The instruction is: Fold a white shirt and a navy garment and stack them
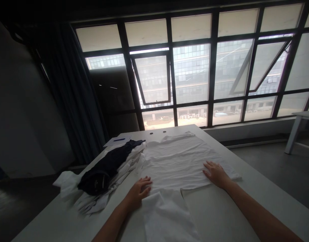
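A white garment [179, 158], perhaps a shirt, lies spread over the table with light wrinkles across it. One white part of it, which looks like a sleeve, stretches toward me at the bottom. My left hand [140, 190] rests at the garment's left edge, fingers extended and somewhat apart. Over on the right side, my right hand [216, 173] lies flat on the cloth with its fingers spread. Neither hand grips anything. Left of the spread garment is a heap of clothing, with a dark garment [109, 164] on top of white ones [94, 203].
The white table [220, 211] runs away from me toward the windows. A paper sheet [111, 142] with a blue pen [119, 139] lies at its far left. Dark curtains [74, 101] hang at left. Another table [295, 127] stands at far right.
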`<action>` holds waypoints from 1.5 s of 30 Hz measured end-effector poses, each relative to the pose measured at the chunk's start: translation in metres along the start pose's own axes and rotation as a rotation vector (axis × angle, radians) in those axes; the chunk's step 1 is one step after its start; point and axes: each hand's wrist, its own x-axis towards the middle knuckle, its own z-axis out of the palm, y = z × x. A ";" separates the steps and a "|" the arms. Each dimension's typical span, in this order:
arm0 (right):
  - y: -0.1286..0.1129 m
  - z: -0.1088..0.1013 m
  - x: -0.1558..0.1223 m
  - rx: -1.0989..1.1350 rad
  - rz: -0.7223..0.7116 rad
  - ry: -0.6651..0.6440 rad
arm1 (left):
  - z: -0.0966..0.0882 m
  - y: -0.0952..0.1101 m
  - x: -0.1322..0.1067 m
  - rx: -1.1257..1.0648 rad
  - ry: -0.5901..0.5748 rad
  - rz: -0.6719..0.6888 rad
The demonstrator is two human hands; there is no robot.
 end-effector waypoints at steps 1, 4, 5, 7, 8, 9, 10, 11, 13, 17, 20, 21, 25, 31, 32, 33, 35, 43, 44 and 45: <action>-0.008 -0.006 -0.002 0.037 -0.049 0.033 | -0.005 0.009 -0.007 -0.043 0.032 -0.001; -0.049 -0.028 -0.013 0.214 -0.289 0.060 | -0.012 0.043 -0.021 0.004 0.059 0.083; -0.069 -0.035 -0.019 0.274 -0.367 0.045 | -0.012 0.054 -0.021 0.058 0.044 0.149; -0.113 -0.046 -0.036 0.371 -0.503 -0.018 | -0.005 0.073 -0.019 0.161 -0.018 0.273; -0.135 -0.048 -0.046 0.398 -0.577 -0.072 | -0.001 0.079 -0.016 0.203 -0.053 0.319; -0.155 -0.049 -0.057 0.411 -0.644 -0.121 | 0.004 0.083 -0.014 0.235 -0.080 0.347; -0.172 -0.048 -0.067 0.412 -0.709 -0.174 | 0.008 0.084 -0.012 0.258 -0.097 0.362; -0.187 -0.045 -0.077 0.402 -0.770 -0.224 | 0.011 0.084 -0.011 0.273 -0.104 0.367; -0.206 -0.037 -0.091 0.367 -0.846 -0.300 | 0.014 0.080 -0.011 0.287 -0.098 0.363; -0.213 -0.019 -0.104 0.346 -0.860 -0.320 | 0.011 0.075 -0.015 0.279 -0.095 0.369; -0.213 -0.011 -0.107 0.368 -0.864 -0.273 | 0.010 0.076 -0.016 0.262 -0.097 0.374; -0.214 -0.009 -0.108 0.365 -0.869 -0.260 | 0.010 0.077 -0.016 0.258 -0.096 0.375; -0.221 -0.010 -0.107 0.356 -0.861 -0.212 | 0.008 0.078 -0.017 0.212 -0.069 0.382; -0.204 -0.025 -0.078 0.494 -0.550 0.019 | 0.000 0.068 -0.022 0.041 -0.005 0.411; -0.198 -0.026 -0.072 0.496 -0.492 0.060 | 0.001 0.066 -0.023 0.030 0.013 0.409; -0.193 -0.025 -0.067 0.484 -0.439 0.094 | 0.003 0.065 -0.023 0.027 0.033 0.400; -0.186 -0.021 -0.060 0.426 -0.374 0.121 | 0.010 0.065 -0.023 0.041 0.064 0.352; -0.196 -0.044 -0.068 0.359 -0.504 0.021 | 0.034 0.065 -0.012 0.120 0.063 0.176; -0.197 -0.050 -0.071 0.391 -0.575 -0.041 | 0.034 0.063 -0.011 0.119 0.077 0.170; -0.198 -0.055 -0.075 0.411 -0.651 -0.116 | 0.034 0.061 -0.011 0.116 0.086 0.168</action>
